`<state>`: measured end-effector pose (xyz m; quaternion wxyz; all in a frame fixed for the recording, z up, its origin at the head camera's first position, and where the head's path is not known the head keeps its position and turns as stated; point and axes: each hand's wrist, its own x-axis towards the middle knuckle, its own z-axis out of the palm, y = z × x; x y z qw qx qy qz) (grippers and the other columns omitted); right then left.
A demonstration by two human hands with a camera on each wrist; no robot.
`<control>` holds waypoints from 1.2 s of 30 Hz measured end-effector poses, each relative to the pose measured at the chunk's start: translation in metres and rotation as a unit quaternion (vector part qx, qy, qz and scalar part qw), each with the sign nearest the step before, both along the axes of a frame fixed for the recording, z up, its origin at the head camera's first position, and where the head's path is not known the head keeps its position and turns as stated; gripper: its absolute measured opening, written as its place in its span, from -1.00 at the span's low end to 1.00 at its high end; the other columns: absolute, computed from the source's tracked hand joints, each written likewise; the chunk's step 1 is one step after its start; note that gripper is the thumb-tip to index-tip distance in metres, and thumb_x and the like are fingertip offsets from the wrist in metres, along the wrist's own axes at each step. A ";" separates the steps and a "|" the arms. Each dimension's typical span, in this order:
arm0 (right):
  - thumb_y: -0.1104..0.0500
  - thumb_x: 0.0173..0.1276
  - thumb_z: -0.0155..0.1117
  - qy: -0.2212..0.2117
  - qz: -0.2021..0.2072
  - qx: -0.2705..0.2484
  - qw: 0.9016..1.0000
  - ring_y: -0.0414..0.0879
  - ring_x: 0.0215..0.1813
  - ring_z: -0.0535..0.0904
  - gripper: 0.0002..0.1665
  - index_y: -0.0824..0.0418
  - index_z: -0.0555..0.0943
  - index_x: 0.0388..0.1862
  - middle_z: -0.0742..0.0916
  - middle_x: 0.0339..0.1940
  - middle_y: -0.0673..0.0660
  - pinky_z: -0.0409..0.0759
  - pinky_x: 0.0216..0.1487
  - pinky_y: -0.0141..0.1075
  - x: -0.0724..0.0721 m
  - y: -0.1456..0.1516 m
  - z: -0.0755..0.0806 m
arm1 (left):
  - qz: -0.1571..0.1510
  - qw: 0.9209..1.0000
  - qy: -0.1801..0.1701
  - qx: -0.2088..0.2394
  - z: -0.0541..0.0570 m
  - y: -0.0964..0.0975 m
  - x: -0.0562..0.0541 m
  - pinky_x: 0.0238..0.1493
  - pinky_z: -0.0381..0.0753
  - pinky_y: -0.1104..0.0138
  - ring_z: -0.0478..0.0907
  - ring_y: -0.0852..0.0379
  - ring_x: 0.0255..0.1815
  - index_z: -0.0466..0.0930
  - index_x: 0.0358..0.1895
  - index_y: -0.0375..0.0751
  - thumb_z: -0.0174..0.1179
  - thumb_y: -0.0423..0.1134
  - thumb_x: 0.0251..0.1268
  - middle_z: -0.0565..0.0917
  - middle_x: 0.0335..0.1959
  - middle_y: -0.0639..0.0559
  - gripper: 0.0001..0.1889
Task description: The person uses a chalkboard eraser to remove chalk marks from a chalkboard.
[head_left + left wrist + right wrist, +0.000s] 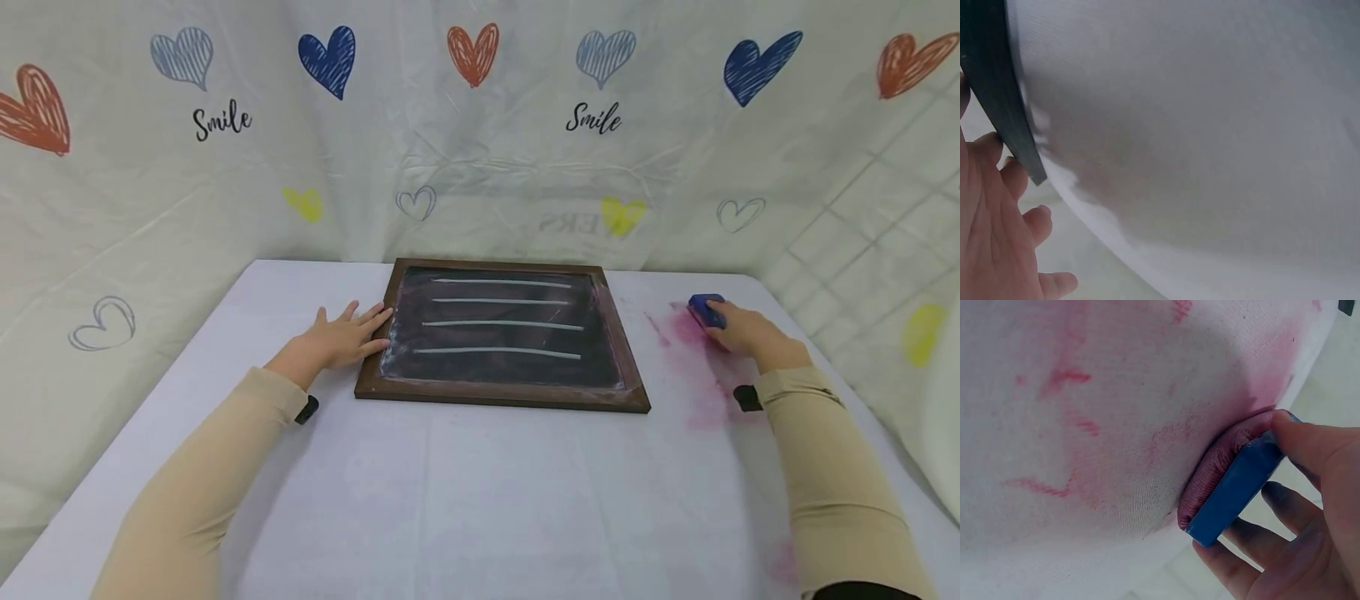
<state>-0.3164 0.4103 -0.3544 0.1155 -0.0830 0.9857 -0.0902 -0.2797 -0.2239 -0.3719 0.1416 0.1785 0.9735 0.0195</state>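
Note:
A dark chalkboard (502,367) in a brown wooden frame lies on the white-covered table, with several pale chalk lines drawn across it. My left hand (333,340) rests at the board's left edge, fingers spread and the fingertips touching the frame; the left wrist view shows those fingers beside the dark frame edge (999,87). To the right of the board, my right hand (750,333) grips a blue chalkboard eraser (706,310). In the right wrist view the eraser's pink-stained pad (1222,462) is turned towards the cloth, thumb and fingers on its blue back.
Pink chalk smears (708,400) mark the white tablecloth (495,500) around the eraser and farther down on the right. Behind the table hangs a pale curtain (487,167) printed with hearts and the word Smile.

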 end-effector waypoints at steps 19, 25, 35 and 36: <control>0.35 0.41 0.07 0.044 0.046 -0.022 0.998 0.73 0.28 0.26 -0.27 0.51 0.16 0.52 0.20 0.42 0.73 0.27 0.27 0.45 -0.001 0.007 0.000 | -0.014 1.000 0.008 -0.018 -0.007 -0.004 -0.005 0.41 -0.30 -0.46 -0.22 -0.29 0.66 -0.23 0.71 -0.01 -0.28 0.25 0.67 -0.12 0.70 -0.04 -0.24; 0.40 0.38 0.12 0.084 0.087 -0.024 0.992 0.67 0.27 0.34 -0.30 0.50 0.25 0.49 0.24 0.47 0.63 0.35 0.25 0.39 0.002 -0.003 0.006 | -0.011 1.000 0.007 -0.006 -0.007 -0.004 -0.003 0.41 -0.32 -0.46 -0.22 -0.29 0.66 -0.21 0.71 -0.03 -0.29 0.23 0.68 -0.13 0.70 -0.05 -0.25; 0.49 0.30 0.26 0.138 0.164 -0.033 0.976 0.53 0.18 0.52 -0.32 0.50 0.39 0.42 0.35 0.43 0.61 0.51 0.08 0.26 0.013 -0.023 0.015 | -0.007 1.000 0.008 -0.006 -0.009 -0.002 -0.002 0.41 -0.34 -0.46 -0.22 -0.29 0.66 -0.22 0.71 -0.02 -0.29 0.20 0.69 -0.17 0.71 -0.02 -0.27; 0.50 0.28 0.26 0.144 0.173 -0.035 0.974 0.49 0.14 0.55 -0.32 0.50 0.41 0.41 0.37 0.43 0.59 0.53 0.04 0.22 0.014 -0.025 0.016 | -0.006 1.000 0.008 -0.008 -0.009 -0.002 -0.002 0.41 -0.34 -0.46 -0.23 -0.29 0.66 -0.23 0.71 -0.02 -0.29 0.21 0.69 -0.17 0.71 -0.02 -0.26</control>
